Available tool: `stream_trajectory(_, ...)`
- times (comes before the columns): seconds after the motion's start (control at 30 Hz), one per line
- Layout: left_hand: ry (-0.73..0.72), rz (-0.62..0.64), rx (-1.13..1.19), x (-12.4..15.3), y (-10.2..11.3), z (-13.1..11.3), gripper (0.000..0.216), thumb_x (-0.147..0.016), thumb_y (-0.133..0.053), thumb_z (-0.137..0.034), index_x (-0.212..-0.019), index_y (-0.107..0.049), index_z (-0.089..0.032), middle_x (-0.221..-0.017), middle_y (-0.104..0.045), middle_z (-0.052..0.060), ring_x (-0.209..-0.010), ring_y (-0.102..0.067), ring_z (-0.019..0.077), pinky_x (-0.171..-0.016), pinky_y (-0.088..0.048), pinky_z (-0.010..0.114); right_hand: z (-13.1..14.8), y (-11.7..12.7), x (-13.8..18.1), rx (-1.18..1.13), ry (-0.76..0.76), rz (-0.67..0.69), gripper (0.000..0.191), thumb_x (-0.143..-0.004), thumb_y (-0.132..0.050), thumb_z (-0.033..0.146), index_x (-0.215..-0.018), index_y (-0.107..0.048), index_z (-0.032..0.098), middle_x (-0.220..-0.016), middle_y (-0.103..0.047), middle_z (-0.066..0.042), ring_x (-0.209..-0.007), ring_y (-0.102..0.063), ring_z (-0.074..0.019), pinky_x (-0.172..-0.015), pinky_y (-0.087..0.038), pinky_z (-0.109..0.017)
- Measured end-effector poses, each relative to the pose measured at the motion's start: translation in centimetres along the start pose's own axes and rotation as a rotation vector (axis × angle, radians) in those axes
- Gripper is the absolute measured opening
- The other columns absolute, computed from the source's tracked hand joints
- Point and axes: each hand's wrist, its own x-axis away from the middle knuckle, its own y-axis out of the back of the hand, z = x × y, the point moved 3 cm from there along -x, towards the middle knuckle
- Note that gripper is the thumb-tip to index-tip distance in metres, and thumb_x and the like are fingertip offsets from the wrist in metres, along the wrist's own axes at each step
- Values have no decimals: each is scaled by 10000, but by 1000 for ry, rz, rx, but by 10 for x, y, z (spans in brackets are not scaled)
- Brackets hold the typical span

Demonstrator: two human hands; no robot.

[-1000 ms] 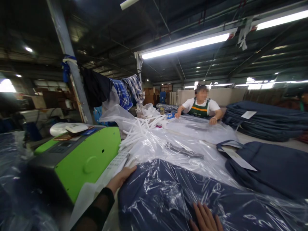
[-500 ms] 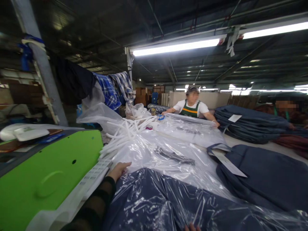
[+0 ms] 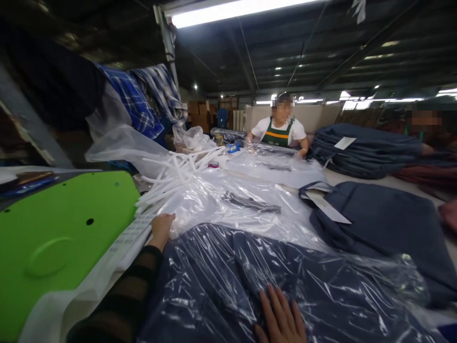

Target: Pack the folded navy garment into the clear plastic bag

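Both hands down on the bagged garment

Right now the right hand (image 3: pixel 280 317) lies flat, fingers spread, gripping nothing, on the bagged navy garment (image 3: pixel 250 276) spread nearest the camera. Over at its far-left corner, the left hand (image 3: pixel 161 228) curls onto the plastic edge, just beside the green machine (image 3: pixel 60 228). Across the table, a co-worker (image 3: pixel 280 131) handles another clear bag (image 3: pixel 278 164).

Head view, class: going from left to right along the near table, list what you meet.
Bright green machine casing → left hand → navy garment in clear plastic bag → right hand → unbagged navy garment with white tag.
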Motion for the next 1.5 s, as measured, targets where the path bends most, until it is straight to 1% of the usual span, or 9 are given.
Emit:
stream_trajectory(0.17,-92,26,-220,22,30,-31,260,-938,-494,-301,-1035,-616,-93,-1038,-651,132,-983,-628,252,-846,-511,450,-3,17,-9,-75,-20,168,633,-980,-303,391,-1503,-77,113,-1370,-502,-97,-1227,-506,-253,-908,-458,-437)
stream_trajectory(0.27,-355,-10,-280,69,47,-57,413,-945,-413,-282,-1276,-503,-51,-1322,-514,229,-1262,-462,333,-1017,-392,517,-10,36,-9,-137,-176,207,594,-987,-249,343,-1510,-42,151,-1474,-363,-119,-1341,-367,-256,-965,-451,-441)
stream_trajectory(0.33,-611,58,-289,119,48,-62,481,-924,-461,-305,-1375,-439,-138,-1457,-412,142,-1377,-325,269,-1124,-293,428,-16,48,-1,-73,-201,195,614,-980,-249,386,-1509,-61,138,-1460,-375,-153,-1325,-383,-301,-950,-446,-504)
stream_trajectory(0.4,-868,204,-307,175,43,-51,525,-868,-577,-361,-1375,-451,-310,-1507,-352,19,-1414,-256,244,-1152,-255,414,-20,57,14,45,-123,172,652,-958,-281,462,-1490,-185,96,-1385,-462,-193,-1233,-479,-345,-885,-453,-544)
stream_trajectory(0.47,-1178,366,-387,227,35,-31,632,-866,-584,-443,-1437,-329,-355,-1532,-268,72,-1404,-254,323,-1103,-294,552,-22,63,33,136,-4,128,628,-928,-332,521,-1383,-429,100,-1282,-558,-195,-1102,-570,-342,-807,-462,-521)
stream_trajectory(0.57,-1323,463,-475,266,29,0,680,-875,-568,-487,-1463,-271,-321,-1494,-305,163,-1361,-330,356,-1046,-353,597,-19,70,55,166,122,55,528,-904,-375,570,-1152,-642,189,-1172,-643,-129,-997,-618,-295,-791,-438,-487)
stream_trajectory(0.87,-1343,347,-548,273,40,3,518,-916,-526,-425,-1392,-439,-238,-1414,-439,165,-1296,-441,341,-1011,-419,578,-12,88,47,139,76,67,498,-918,-416,574,-1156,-650,204,-1195,-641,-83,-1068,-592,-266,-908,-362,-456)
stream_trajectory(1.13,-1368,210,-538,283,48,40,577,-885,-581,-406,-1410,-401,-244,-1430,-444,117,-1298,-443,335,-1037,-381,608,-19,100,65,122,83,26,467,-930,-428,500,-1162,-641,155,-1185,-639,-121,-1076,-580,-281,-942,-336,-482)
stream_trajectory(1.5,-1269,-9,-491,267,54,63,655,-836,-557,-575,-1389,-442,-242,-1401,-479,137,-1275,-445,401,-982,-361,664,-32,110,94,103,58,18,469,-923,-438,483,-1207,-610,151,-1232,-616,-110,-1131,-555,-265,-1137,-141,-482)
